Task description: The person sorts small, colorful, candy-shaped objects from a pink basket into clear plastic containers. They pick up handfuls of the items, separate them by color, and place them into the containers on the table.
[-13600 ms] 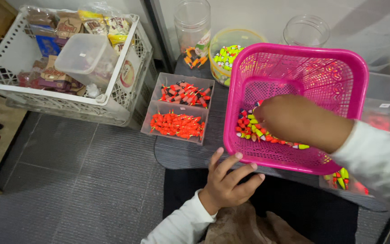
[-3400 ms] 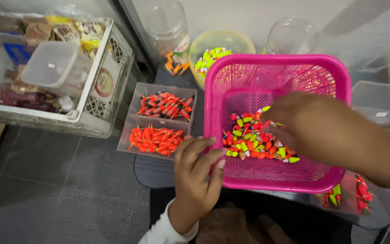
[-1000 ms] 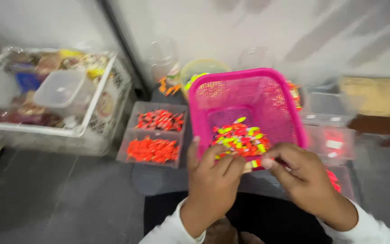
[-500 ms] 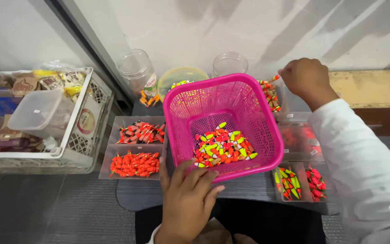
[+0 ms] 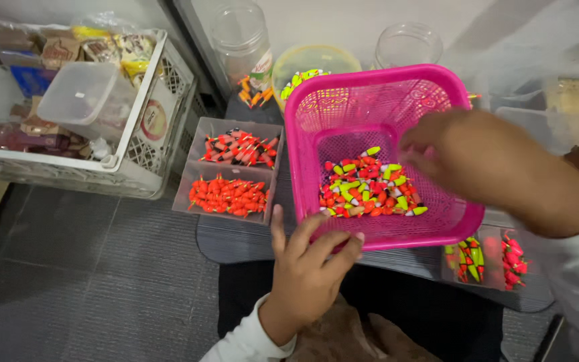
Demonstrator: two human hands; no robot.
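Basket [image 5: 316,114], pink mesh, held orange-yellow floats [image 5: 368,191]; left hand [image 5: 309,268] fingers spread at rim; right hand [image 5: 464,157] fingers' state unclear.

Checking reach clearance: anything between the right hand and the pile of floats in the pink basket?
Nothing visible. The right hand is already inside the pink basket, above the pile of floats, with open air below it. The left hand rests at the near rim, clear of the pile.
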